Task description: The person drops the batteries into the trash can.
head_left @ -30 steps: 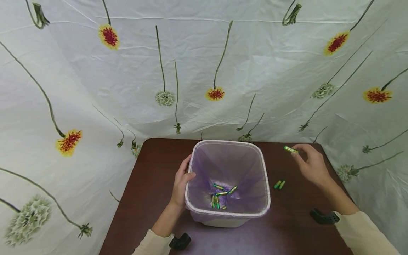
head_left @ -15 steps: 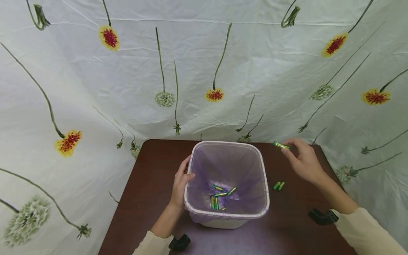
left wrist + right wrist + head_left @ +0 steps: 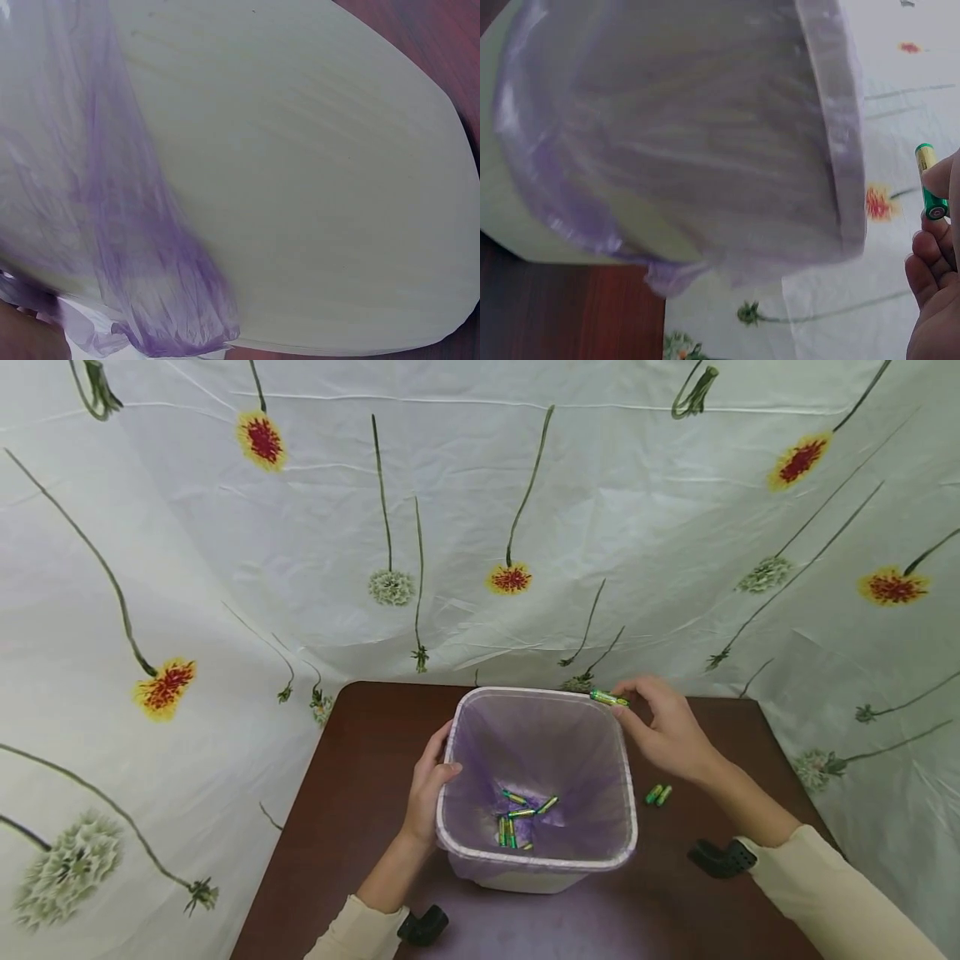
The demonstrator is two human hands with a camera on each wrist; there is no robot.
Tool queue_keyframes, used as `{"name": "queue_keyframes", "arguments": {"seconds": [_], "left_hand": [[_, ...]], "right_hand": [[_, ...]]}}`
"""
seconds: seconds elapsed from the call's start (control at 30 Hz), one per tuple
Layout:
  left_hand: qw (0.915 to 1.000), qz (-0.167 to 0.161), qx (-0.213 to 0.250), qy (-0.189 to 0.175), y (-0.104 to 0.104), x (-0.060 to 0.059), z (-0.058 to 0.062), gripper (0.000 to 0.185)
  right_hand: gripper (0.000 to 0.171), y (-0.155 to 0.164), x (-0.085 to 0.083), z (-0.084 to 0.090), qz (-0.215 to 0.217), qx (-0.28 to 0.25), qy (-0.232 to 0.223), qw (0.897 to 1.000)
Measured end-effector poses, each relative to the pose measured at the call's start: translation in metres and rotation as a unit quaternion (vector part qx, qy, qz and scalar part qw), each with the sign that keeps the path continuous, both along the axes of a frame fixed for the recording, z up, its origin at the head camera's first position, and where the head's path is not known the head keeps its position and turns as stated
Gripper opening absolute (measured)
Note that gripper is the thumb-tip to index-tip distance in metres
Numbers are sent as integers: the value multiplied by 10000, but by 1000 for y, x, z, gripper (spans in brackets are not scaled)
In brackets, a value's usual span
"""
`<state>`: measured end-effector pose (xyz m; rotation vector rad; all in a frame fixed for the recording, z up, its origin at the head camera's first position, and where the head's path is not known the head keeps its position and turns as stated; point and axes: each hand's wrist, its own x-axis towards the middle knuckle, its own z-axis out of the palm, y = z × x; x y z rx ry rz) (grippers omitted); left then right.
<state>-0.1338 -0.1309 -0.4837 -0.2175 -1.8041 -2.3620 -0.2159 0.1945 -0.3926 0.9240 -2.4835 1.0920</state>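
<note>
A green battery (image 3: 608,698) is pinched between the fingers (image 3: 628,718) of the right hand (image 3: 663,735), just above the far rim of the lined bin (image 3: 537,860). The near-left rim is gripped by the left hand (image 3: 427,785), apparently steadying it. Two batteries (image 3: 657,794) lie on the table (image 3: 352,760) beside the bin.

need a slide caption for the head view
Right hand pinches a green battery over the far rim of the purple-lined bin; left hand grips its left rim.
</note>
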Motion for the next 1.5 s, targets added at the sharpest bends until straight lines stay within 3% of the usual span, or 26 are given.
{"name": "queue_keyframes", "arguments": {"seconds": [0.37, 0.5, 0.9, 1.5], "left_hand": [[10000, 49, 84, -20, 1, 2, 1, 70], [9999, 43, 101, -13, 1, 2, 1, 70], [10000, 64, 49, 58, 1, 0, 0, 69], [10000, 9, 36, 74, 1, 0, 0, 70]], "right_hand": [[20, -34, -9, 4, 753, -242, 66, 9968], [25, -37, -11, 6, 847, -229, 58, 9961], [29, -14, -10, 2, 355, -205, 502, 9979], [29, 15, -6, -15, -73, -152, 510, 9986]]}}
